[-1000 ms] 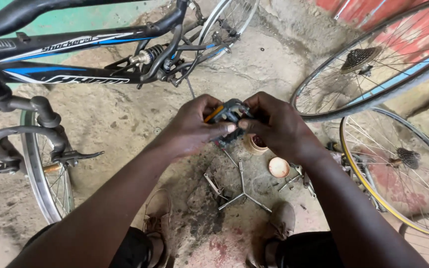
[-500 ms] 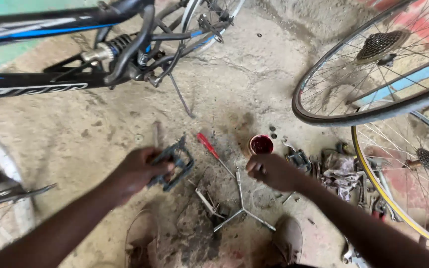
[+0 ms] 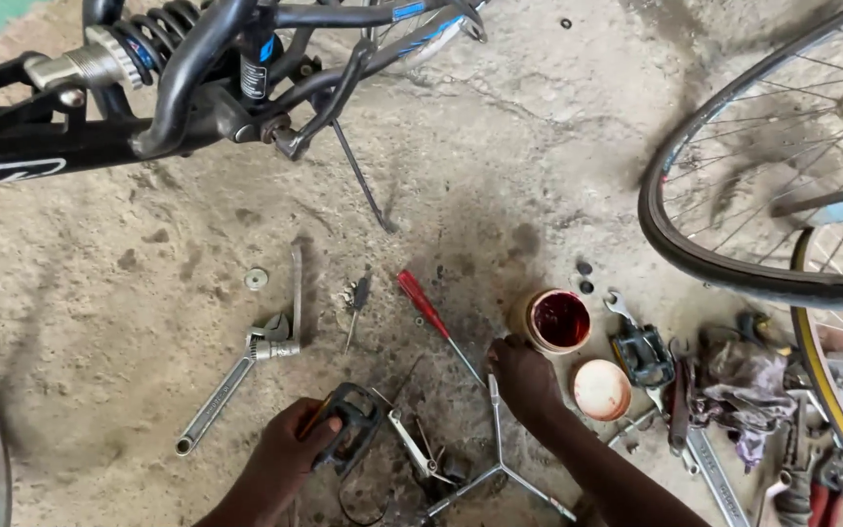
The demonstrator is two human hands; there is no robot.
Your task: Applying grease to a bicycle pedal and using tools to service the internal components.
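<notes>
The left hand (image 3: pixel 285 449) grips a black bicycle pedal (image 3: pixel 346 423) with fingers curled around it, low over the gritty floor, while the right hand (image 3: pixel 524 376), fingers bunched downward beside the open grease tub (image 3: pixel 556 320), risks tipping it.

on the floor (image 3: pixel 148 283), a wrench (image 3: pixel 236 376) lies left of the screwdriver (image 3: pixel 436 322); an open tin (image 3: pixel 556 322) sits right of it, its lid (image 3: pixel 601 389) just below, a pedal (image 3: pixel 642 353) further right.
</notes>
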